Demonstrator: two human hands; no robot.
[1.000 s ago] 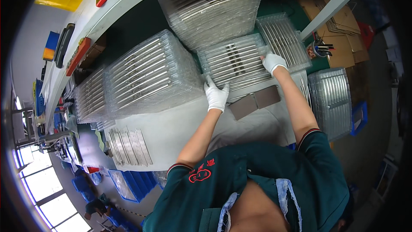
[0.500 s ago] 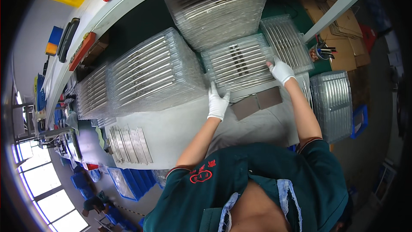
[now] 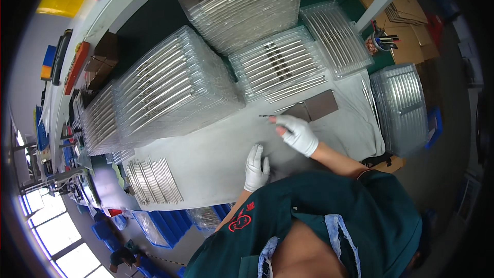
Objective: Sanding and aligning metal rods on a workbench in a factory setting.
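Withdrawn from the clear plastic rod tray point(image 3: 248, 92), my white-gloved right hand point(image 3: 299, 135), nearer than my spread-thumbed white-gloved left hand point(image 3: 256, 169), sets narrowed fingers at a thin dark stick point(image 3: 264, 116) extending lengthwise leftward from their tips, grip unconfirmed.

Slim rods point(image 3: 154, 181) are metal, smooth and glossy. Stacked trays point(image 3: 218, 80) are clear plastic with a shiny, ridged surface. The table cover point(image 3: 206, 149) presents as matt cloth, lightly creased. Brown rectangular sheets point(image 3: 321, 107) are matt, material undetermined. White gloves point(image 3: 299, 136) are matt cloth. Cardboard point(image 3: 406, 33) is matt.
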